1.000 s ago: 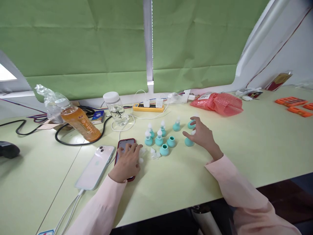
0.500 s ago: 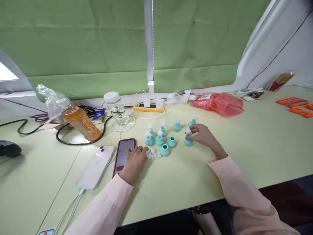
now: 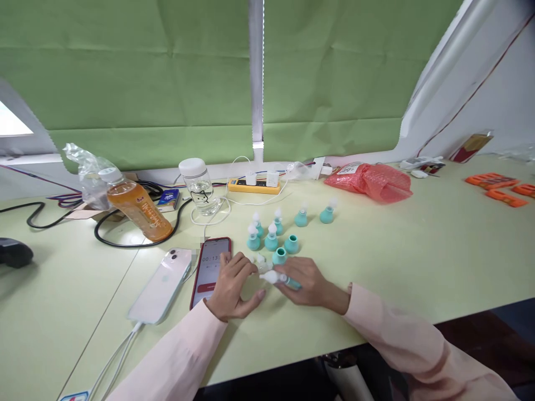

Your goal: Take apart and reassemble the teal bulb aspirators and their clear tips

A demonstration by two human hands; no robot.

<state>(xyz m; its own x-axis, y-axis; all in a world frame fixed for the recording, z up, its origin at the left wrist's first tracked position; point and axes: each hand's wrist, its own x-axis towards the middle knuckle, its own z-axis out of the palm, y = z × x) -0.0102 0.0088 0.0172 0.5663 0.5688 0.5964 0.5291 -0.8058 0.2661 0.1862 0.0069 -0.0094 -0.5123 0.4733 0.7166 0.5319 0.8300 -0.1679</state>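
My right hand (image 3: 307,281) grips a small teal bottle with a white pointed tip (image 3: 273,277), tipped on its side so the tip points left. Thumb and fingers apart, my left hand (image 3: 234,284) hovers just left of that tip and holds nothing I can see. Between the hands lie small translucent caps (image 3: 262,266), partly covered by the fingers. Behind them stand an open teal bottle (image 3: 280,255) without a tip and another open teal bottle (image 3: 291,244). Several teal bottles with white tips (image 3: 271,239) stand upright farther back.
A red-edged phone (image 3: 209,267) with a running timer lies beside my left hand, and a white phone (image 3: 161,287) on a cable is farther left. At the back are an orange drink bottle (image 3: 140,209), a clear jar (image 3: 200,192), a power strip (image 3: 254,188) and a red bubble-wrap bag (image 3: 370,181).
My right hand has lifted a tipped teal bottle from the right and brought it left and nearer, now tilted sideways. My left hand has turned, its thumb now stretched toward the bottle.
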